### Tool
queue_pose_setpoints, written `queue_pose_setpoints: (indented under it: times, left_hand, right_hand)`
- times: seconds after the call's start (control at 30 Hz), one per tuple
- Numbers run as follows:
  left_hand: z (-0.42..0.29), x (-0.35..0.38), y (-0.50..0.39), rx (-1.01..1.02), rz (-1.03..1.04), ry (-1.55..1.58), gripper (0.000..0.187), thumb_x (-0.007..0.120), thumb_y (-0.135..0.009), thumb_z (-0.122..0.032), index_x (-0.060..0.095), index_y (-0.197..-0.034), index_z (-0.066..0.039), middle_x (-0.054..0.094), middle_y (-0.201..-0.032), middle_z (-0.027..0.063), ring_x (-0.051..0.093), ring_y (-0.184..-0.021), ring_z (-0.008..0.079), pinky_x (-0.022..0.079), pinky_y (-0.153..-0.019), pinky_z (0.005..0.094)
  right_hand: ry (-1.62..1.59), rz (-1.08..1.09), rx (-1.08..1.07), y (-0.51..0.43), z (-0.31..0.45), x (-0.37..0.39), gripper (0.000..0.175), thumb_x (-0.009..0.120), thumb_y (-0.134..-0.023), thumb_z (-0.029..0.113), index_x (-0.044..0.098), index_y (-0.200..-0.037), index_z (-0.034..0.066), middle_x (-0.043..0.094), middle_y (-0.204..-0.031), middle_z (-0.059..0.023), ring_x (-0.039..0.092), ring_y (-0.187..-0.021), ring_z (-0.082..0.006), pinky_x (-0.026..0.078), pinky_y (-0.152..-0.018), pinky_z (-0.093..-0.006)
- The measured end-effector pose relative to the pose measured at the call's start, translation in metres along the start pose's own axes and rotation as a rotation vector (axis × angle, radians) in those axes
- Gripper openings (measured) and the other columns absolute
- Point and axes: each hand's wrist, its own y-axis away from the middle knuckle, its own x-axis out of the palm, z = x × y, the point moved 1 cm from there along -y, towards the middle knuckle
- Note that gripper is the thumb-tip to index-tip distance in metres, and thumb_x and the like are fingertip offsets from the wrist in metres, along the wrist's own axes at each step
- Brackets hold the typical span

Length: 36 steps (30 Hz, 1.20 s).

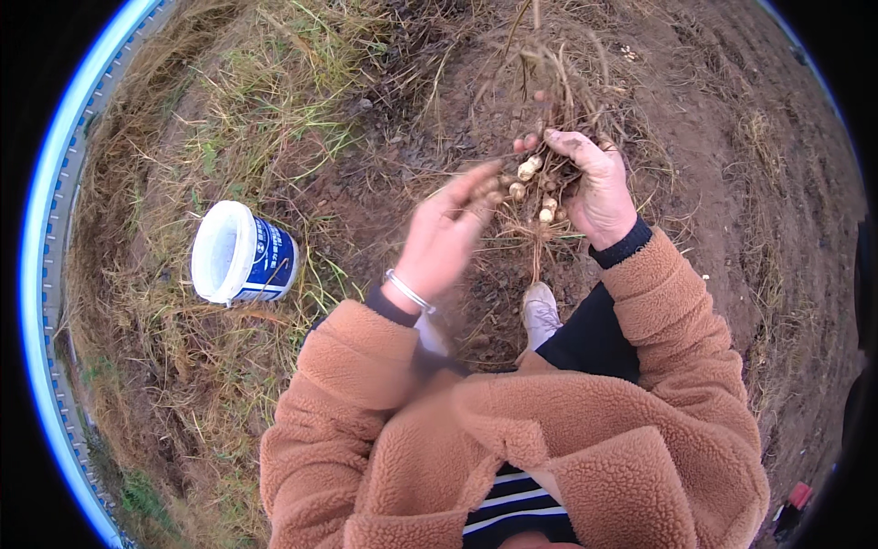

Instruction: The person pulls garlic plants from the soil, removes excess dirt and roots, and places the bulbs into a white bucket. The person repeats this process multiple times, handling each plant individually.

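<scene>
My right hand (602, 189) grips a pulled-up peanut plant (564, 82) around its roots, the thumb on top. Pale peanut pods (529, 168) hang from the thin brown roots, several of them on the side toward my left hand. Dirt coats the right thumb and fingers. My left hand (442, 233), with a silver bangle at the wrist, is at the pods' left side. Motion blurs its fingers, so whether they pinch a pod is unclear. The dry stems run away from me past the right hand, also partly blurred.
On the grass to my left, a white plastic bucket (296, 264) with a blue printed label leans with its mouth toward the left. Dry and green grass (274, 103) covers that side. Brown soil (706, 178) stretches right. My white shoe (540, 316) stands below the roots.
</scene>
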Motion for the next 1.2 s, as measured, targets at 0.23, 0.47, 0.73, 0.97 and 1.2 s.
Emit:
queue_pose_setpoints:
  times: [0.23, 0.47, 0.73, 0.97, 1.2]
  left_hand:
    - [0.004, -0.014, -0.009, -0.292, 0.046, 0.836, 0.017, 0.052, -0.096, -0.009, 0.058, -0.11, -0.004, 0.065, -0.091, 0.0043, 0.043, -0.054, 0.002, 0.034, -0.043, 0.0131]
    - [0.009, 0.011, 0.0, -0.372, 0.227, 0.865, 0.031, 0.051, -0.099, -0.03, 0.055, -0.114, -0.004, 0.062, -0.079, 0.0025, 0.043, -0.054, 0.0021, 0.031, -0.044, 0.0148]
    - [0.01, 0.029, 0.005, -0.343, 0.382, 1.029, 0.024, 0.05, -0.099, -0.034, 0.054, -0.111, -0.014, 0.059, -0.089, -0.0022, 0.048, -0.061, 0.0022, 0.034, -0.048, 0.0142]
    - [0.017, 0.027, 0.003, -0.332, 0.166, 1.017, 0.022, 0.051, -0.099, -0.03, 0.053, -0.113, -0.014, 0.061, -0.095, -0.0002, 0.056, -0.071, 0.0067, 0.042, -0.056, 0.0188]
    - [0.007, 0.026, 0.004, -0.386, -0.021, 1.113, 0.011, 0.049, -0.099, -0.02, 0.052, -0.106, -0.012, 0.058, -0.09, -0.003, 0.052, -0.061, 0.0038, 0.038, -0.044, 0.0136]
  right_hand:
    - [-0.106, 0.278, -0.047, 0.002, 0.011, 0.002, 0.039, 0.058, -0.09, 0.01, 0.052, -0.126, -0.0053, 0.066, -0.092, -0.0138, 0.066, -0.087, -0.023, 0.055, -0.08, -0.0352]
    - [-0.327, 0.406, 0.044, 0.0, 0.015, 0.006, 0.051, 0.052, -0.088, 0.014, 0.04, -0.134, -0.0048, 0.056, -0.085, -0.0104, 0.056, -0.084, -0.0237, 0.049, -0.082, -0.0372]
    - [-0.195, 0.368, 0.01, -0.003, 0.009, 0.006, 0.059, 0.054, -0.085, 0.015, 0.037, -0.137, -0.0064, 0.056, -0.082, -0.0091, 0.056, -0.08, -0.022, 0.048, -0.079, -0.0367]
    - [-0.128, 0.206, -0.065, -0.005, 0.001, 0.015, 0.037, 0.051, -0.093, 0.02, 0.053, -0.121, -0.0043, 0.064, -0.088, -0.0126, 0.065, -0.08, -0.0212, 0.055, -0.077, -0.0348]
    - [0.009, -0.014, -0.099, -0.006, -0.012, 0.02, 0.032, 0.046, -0.099, 0.028, 0.058, -0.107, -0.0005, 0.064, -0.087, -0.01, 0.064, -0.075, -0.0187, 0.054, -0.068, -0.0323]
